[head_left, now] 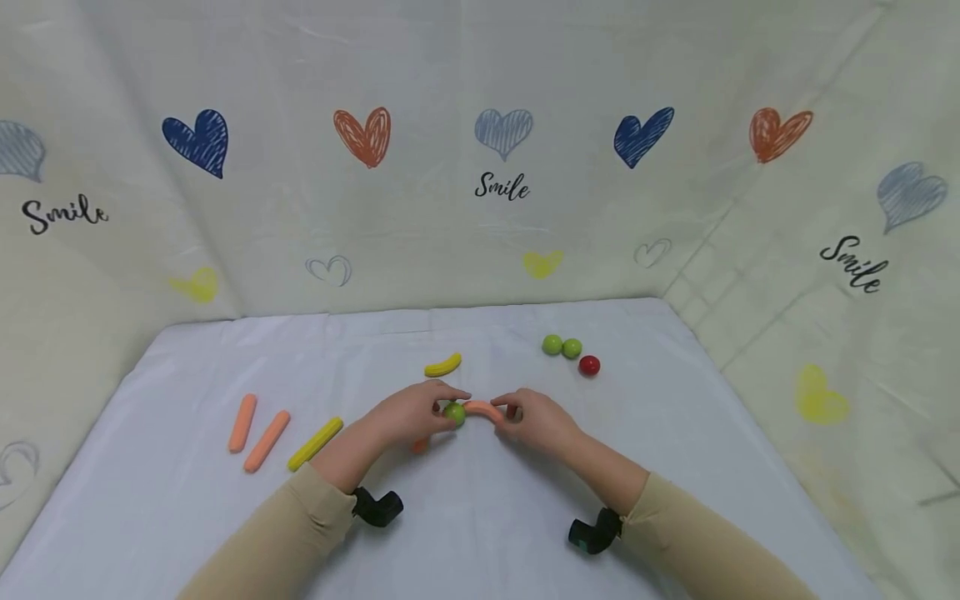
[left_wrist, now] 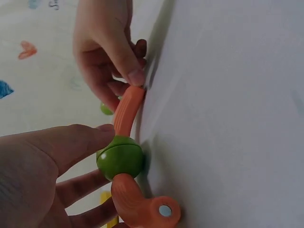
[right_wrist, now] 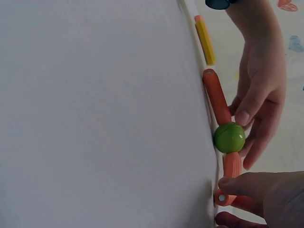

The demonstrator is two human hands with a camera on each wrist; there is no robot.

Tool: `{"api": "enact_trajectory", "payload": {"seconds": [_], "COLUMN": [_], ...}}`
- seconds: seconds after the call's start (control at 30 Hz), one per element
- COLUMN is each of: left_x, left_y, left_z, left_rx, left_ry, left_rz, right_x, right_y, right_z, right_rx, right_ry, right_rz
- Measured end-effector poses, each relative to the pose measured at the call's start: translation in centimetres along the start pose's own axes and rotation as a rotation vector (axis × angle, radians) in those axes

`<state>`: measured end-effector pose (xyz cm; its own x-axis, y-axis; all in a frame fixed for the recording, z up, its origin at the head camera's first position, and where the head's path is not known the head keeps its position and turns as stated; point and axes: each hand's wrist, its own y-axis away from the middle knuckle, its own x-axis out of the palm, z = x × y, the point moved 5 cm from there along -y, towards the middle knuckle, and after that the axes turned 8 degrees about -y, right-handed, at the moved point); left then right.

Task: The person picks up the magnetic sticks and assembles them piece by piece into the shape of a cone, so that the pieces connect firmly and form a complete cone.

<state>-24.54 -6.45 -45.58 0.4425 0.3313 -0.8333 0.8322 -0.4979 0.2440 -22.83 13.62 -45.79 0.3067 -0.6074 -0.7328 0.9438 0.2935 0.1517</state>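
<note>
A green ball (head_left: 454, 413) is between the thumb and fingers of the left hand (head_left: 408, 413), which pinches it. From the ball a curved orange stick (head_left: 483, 408) runs to the right hand (head_left: 542, 423), whose thumb and fingers pinch its far end. On the ball's other side, a second orange stick (left_wrist: 127, 197) meets it in the left wrist view; a silvery disc shows at its end. The left hand hides most of that stick in the head view. The sticks and ball lie in one line at the tabletop.
To the left lie two straight orange sticks (head_left: 242, 423) and a straight yellow stick (head_left: 315, 443). A curved yellow stick (head_left: 443, 365) lies beyond the hands. Two green balls (head_left: 562, 346) and a red ball (head_left: 589, 365) sit at back right on the white cloth (head_left: 480, 533).
</note>
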Motion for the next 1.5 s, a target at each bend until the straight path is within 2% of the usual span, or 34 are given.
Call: {"api": "enact_trajectory", "payload": {"seconds": [0.2, 0.43, 0.53, 0.8, 1.0, 1.3, 1.5], "left_x": [-0.1, -0.3, 0.0, 0.8, 1.3, 1.4, 0.5], "left_y": [-0.7, -0.7, -0.5, 0.7, 2.0, 2.4, 2.6], "left_z": [-0.9, -1.6, -1.4, -0.7, -0.6, -0.4, -0.2], "left_rx": [0.002, 0.001, -0.009, -0.14, -0.21, -0.238, -0.266], "left_ry": [-0.035, -0.055, -0.037, 0.041, 0.076, 0.082, 0.048], "left_rz": [0.059, 0.069, 0.055, -0.032, -0.102, -0.128, -0.149], "right_x": [0.2, 0.2, 0.1, 0.7, 1.4, 1.5, 0.7], "right_y": [0.3, 0.0, -0.5, -3.0, -4.3, -4.8, -5.1], "right_z": [0.0, -0.3, -0.1, 0.9, 2.0, 2.3, 2.4], "right_rx": [0.021, 0.029, 0.033, 0.018, -0.02, -0.026, -0.056], "right_ry": [-0.039, -0.024, -0.036, -0.054, -0.069, -0.083, -0.049], "right_rz": [-0.01, -0.019, -0.012, 0.016, 0.041, 0.079, 0.065]}}
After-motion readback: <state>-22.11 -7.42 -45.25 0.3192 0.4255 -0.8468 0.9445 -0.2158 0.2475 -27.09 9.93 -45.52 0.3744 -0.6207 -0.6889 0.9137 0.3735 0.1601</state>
